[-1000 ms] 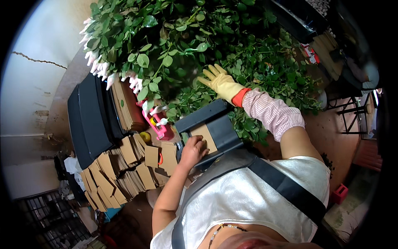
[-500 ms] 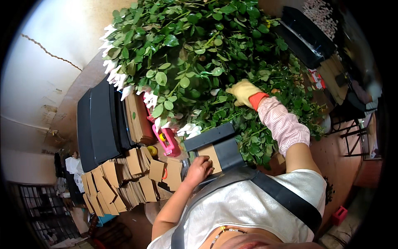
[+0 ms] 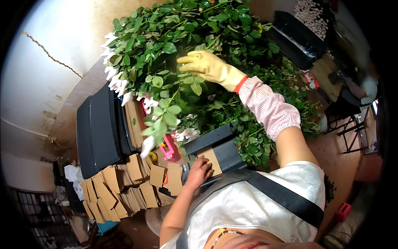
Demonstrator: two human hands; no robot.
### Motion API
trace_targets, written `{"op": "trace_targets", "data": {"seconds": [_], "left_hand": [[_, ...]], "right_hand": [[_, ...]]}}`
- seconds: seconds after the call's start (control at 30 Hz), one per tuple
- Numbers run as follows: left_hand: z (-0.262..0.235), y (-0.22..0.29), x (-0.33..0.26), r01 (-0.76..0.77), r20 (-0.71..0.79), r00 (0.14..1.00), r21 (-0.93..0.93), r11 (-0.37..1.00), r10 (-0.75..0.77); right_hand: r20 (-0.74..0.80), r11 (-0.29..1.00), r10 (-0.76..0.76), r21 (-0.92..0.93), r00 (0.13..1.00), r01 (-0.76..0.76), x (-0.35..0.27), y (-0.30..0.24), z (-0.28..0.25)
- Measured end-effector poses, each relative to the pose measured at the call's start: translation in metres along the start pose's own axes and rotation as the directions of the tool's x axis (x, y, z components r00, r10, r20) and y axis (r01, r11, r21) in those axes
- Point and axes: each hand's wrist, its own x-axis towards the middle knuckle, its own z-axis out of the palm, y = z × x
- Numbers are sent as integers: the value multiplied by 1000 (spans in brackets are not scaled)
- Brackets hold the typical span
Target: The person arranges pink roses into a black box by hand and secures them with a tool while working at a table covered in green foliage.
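My right hand (image 3: pixel 209 70), in a yellow rubber glove, is over the rose pile with fingers partly extended. It seems to hold the stem of a white rose (image 3: pixel 148 146), though the grip itself is hidden. The rose's blurred leaves hang below the glove, its bud pointing toward the lower left. My bare left hand (image 3: pixel 200 171) lies on a cardboard sheet (image 3: pixel 213 159) in a black holder (image 3: pixel 229 154), fingers spread against it. Many leafy rose stems (image 3: pixel 186 31) fill the table ahead, with white buds along their left side.
Stacked cardboard pieces (image 3: pixel 141 195) stand to the left, beside tall black panels (image 3: pixel 99 128). A pink tape dispenser (image 3: pixel 169 150) is left of the black holder. Another person (image 3: pixel 369 91) is at the far right, near more pale flowers (image 3: pixel 310 20).
My right hand has moved left and away from me across the pile. The white rose's bud has come nearer and lower. My left hand stays on the cardboard.
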Motion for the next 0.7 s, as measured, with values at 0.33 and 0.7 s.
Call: {"op": "trace_targets", "data": {"seconds": [0.33,0.7], "left_hand": [[5,-5,0,105,64,993,-168,980,-95],[1,-4,2,-47,6,999,39,998,47]], "right_hand": [[-100,976,-198,-112,975,186,-27,-146,-80],[119,888,7,-458,993,49,17,-13,-28]]}}
